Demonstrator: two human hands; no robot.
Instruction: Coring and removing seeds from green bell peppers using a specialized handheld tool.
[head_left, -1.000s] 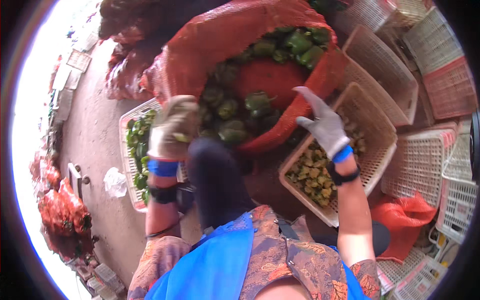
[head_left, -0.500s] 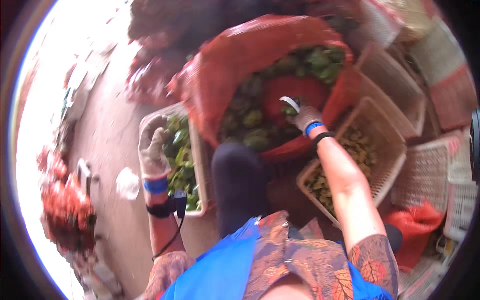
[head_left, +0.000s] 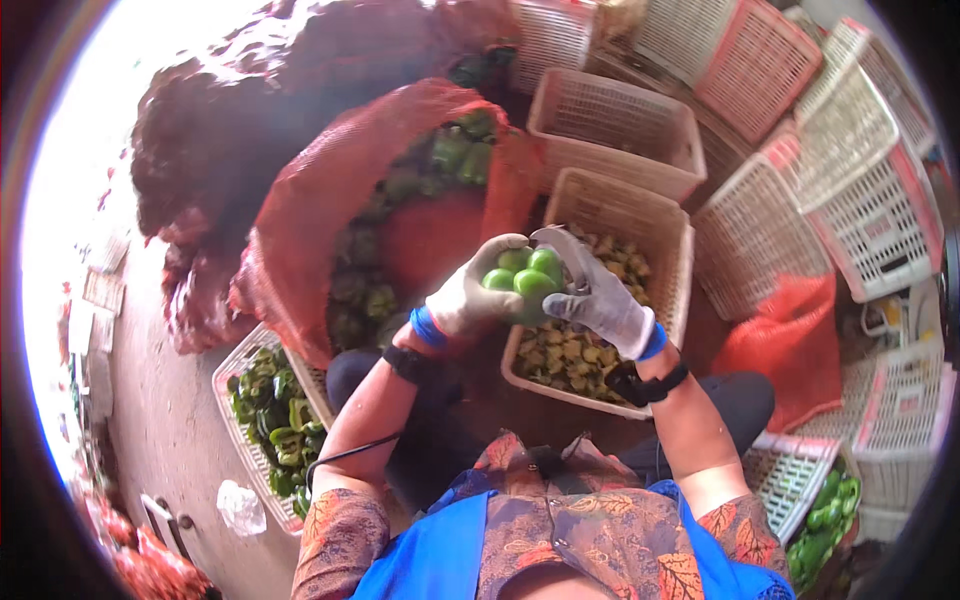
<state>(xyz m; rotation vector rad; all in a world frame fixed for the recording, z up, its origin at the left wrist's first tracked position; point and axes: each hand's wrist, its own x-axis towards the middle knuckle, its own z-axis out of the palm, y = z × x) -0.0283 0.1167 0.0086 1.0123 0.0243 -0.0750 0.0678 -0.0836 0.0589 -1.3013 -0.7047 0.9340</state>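
A green bell pepper (head_left: 534,284), its lobes facing up, is held between my two gloved hands in front of me. My left hand (head_left: 468,297) cups it from the left, fingers curled round its side. My right hand (head_left: 608,308) closes on its right side, thumb and fingers against the skin. A grey curved shape lies along the top of the right hand; whether it is a finger or a blade I cannot tell. Beneath the hands is a crate (head_left: 680,290) of pale yellow-green pepper cores (head_left: 570,362). To the left a red mesh sack (head_left: 290,215) gapes open, whole green peppers (head_left: 455,155) inside.
A crate (head_left: 232,400) of cut green peppers (head_left: 285,425) stands at left. Another crate (head_left: 790,480) with green peppers (head_left: 825,520) is at lower right. An empty-looking crate (head_left: 615,115) and stacked crates (head_left: 850,180) line the far right. A red mesh bag (head_left: 785,350) lies beside them.
The view has swung right. My right hand, with a curved white blade and a green pepper over the sack, has come to the core crate. My left hand has joined it on the pepper.
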